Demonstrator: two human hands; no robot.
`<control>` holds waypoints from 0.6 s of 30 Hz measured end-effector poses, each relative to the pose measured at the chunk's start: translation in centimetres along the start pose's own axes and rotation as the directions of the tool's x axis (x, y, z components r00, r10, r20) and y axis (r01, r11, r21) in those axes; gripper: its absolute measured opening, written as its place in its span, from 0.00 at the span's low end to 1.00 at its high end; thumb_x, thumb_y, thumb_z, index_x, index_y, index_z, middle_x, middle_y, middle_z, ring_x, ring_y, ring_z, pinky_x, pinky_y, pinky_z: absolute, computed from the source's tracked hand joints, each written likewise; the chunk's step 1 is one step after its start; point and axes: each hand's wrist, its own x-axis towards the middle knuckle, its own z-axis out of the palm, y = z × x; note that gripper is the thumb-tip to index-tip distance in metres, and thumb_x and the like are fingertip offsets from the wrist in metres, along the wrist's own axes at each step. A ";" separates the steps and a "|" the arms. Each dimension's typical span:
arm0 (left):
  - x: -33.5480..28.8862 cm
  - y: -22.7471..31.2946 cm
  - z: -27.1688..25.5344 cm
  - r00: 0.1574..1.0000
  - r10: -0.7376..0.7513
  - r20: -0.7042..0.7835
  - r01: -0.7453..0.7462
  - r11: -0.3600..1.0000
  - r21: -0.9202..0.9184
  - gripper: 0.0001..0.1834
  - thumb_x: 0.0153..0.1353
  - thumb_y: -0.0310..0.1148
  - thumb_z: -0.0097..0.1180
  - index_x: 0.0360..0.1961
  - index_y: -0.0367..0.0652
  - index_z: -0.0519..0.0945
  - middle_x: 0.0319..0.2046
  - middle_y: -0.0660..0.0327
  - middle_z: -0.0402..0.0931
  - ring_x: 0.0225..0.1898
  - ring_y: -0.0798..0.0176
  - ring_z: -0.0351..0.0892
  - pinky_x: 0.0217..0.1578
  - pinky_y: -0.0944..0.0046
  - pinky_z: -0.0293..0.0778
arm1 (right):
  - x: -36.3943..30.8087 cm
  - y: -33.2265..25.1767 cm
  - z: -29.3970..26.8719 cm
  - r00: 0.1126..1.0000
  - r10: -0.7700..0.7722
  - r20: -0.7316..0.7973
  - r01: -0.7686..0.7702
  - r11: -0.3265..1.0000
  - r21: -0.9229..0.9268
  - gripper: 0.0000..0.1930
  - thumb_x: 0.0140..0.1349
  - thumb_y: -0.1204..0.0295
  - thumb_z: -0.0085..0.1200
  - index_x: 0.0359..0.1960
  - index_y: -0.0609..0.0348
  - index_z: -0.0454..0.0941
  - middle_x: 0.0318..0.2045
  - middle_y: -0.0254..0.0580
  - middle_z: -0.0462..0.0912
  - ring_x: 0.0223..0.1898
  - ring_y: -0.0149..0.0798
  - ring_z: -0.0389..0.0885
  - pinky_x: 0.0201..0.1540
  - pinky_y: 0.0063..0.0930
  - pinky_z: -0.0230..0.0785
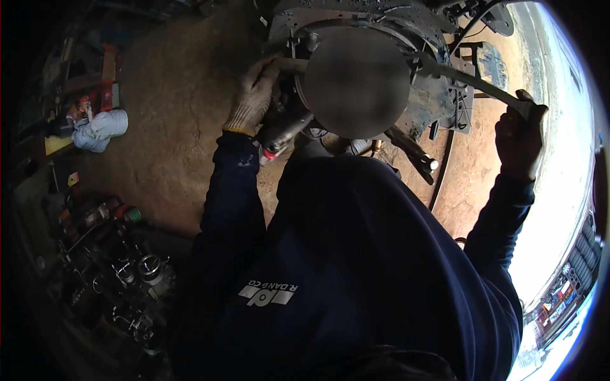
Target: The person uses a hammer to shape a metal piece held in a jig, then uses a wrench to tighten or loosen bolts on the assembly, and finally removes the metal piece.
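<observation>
Centrally, toward the far side, a dark, grimy metal assembly (435,105) is seen from above, its middle covered by a round grey blur (356,82). To the right of the assembly, the outer end of a long metal bar (473,79) is gripped by the right hand (521,136), whose fingers are curled closed around it; the bar is slanted from the assembly's right side outward and toward the body. At the assembly's left edge, a second bar end (292,65) is held by the left hand (254,92), which is covered by a pale knitted glove (244,113) with a yellowish cuff. Whether both ends belong to one bar cannot be told, since the stretch between is hidden by the blur. On the near side of the assembly, just beside the left hand, a grey cylindrical piece (284,134) marked with red is seen. The area nearest the body is filled by a dark blue jacket (368,254). Well left of the assembly, a pale, rounded bundle (101,130) is placed near a red box-like thing (109,94); what is held inside either cannot be told. Below these, well apart from the assembly, metal parts (136,324) are crowded together, among them a cup-shaped round part (150,267), its contents too small and dark to be made out.
</observation>
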 end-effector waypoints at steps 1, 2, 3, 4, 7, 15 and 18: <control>-0.9 -0.2 -0.8 0.995 -0.100 -0.014 0.098 0.990 -0.106 0.16 0.72 0.36 0.54 0.57 0.46 0.80 0.36 0.65 0.81 0.24 0.79 0.70 0.27 0.75 0.70 | 0.6 0.7 1.1 1.000 -0.015 -0.009 0.014 0.995 -0.099 0.29 0.75 0.47 0.43 0.56 0.65 0.68 0.36 0.39 0.75 0.26 0.27 0.62 0.31 0.22 0.59; -0.8 -0.2 -0.8 0.997 -0.073 0.011 0.074 0.988 -0.136 0.16 0.72 0.37 0.54 0.57 0.46 0.80 0.35 0.65 0.81 0.25 0.78 0.71 0.28 0.74 0.71 | 0.3 0.5 2.9 0.998 -0.050 -0.046 0.038 0.973 -0.227 0.30 0.74 0.46 0.44 0.56 0.65 0.67 0.34 0.38 0.73 0.29 0.28 0.64 0.35 0.23 0.60; -0.6 0.0 -0.9 0.998 -0.045 0.037 0.050 0.985 -0.167 0.16 0.72 0.38 0.54 0.57 0.47 0.80 0.34 0.65 0.82 0.25 0.77 0.72 0.28 0.74 0.71 | 0.2 0.3 5.3 0.992 -0.075 0.104 0.108 0.928 -0.357 0.28 0.74 0.48 0.45 0.55 0.65 0.68 0.34 0.38 0.73 0.31 0.28 0.66 0.37 0.23 0.60; -0.8 -0.2 -1.0 0.998 -0.022 0.053 0.032 0.980 -0.198 0.16 0.72 0.39 0.54 0.57 0.47 0.80 0.34 0.65 0.82 0.25 0.77 0.73 0.28 0.73 0.72 | 0.2 0.5 8.1 0.964 -0.067 0.256 0.183 0.865 -0.466 0.26 0.74 0.50 0.45 0.53 0.66 0.69 0.34 0.38 0.73 0.33 0.29 0.67 0.39 0.24 0.60; -1.1 1.0 -0.6 0.992 -0.108 0.061 0.116 0.979 -0.165 0.18 0.71 0.42 0.55 0.57 0.47 0.80 0.32 0.63 0.82 0.27 0.75 0.75 0.29 0.69 0.75 | 1.3 -0.2 13.1 0.954 0.065 0.294 0.192 0.623 -0.759 0.20 0.73 0.57 0.48 0.49 0.65 0.73 0.35 0.38 0.76 0.36 0.29 0.71 0.39 0.22 0.61; -1.9 -2.4 -1.7 0.973 0.216 0.081 -0.230 0.933 0.278 0.22 0.67 0.42 0.58 0.55 0.40 0.79 0.41 0.52 0.84 0.40 0.57 0.84 0.42 0.60 0.79 | 5.8 3.8 23.0 0.995 0.104 -0.004 -0.001 -0.030 -1.000 0.21 0.69 0.71 0.57 0.64 0.56 0.75 0.40 0.37 0.84 0.33 0.26 0.76 0.36 0.24 0.71; -2.1 -2.1 -1.9 0.967 0.246 0.067 -0.254 0.917 0.308 0.24 0.66 0.43 0.60 0.57 0.40 0.78 0.44 0.49 0.85 0.44 0.50 0.86 0.44 0.57 0.81 | 6.2 6.5 25.8 0.982 0.106 0.153 0.167 -0.130 -0.977 0.14 0.70 0.67 0.55 0.53 0.58 0.82 0.32 0.44 0.86 0.33 0.34 0.85 0.38 0.28 0.76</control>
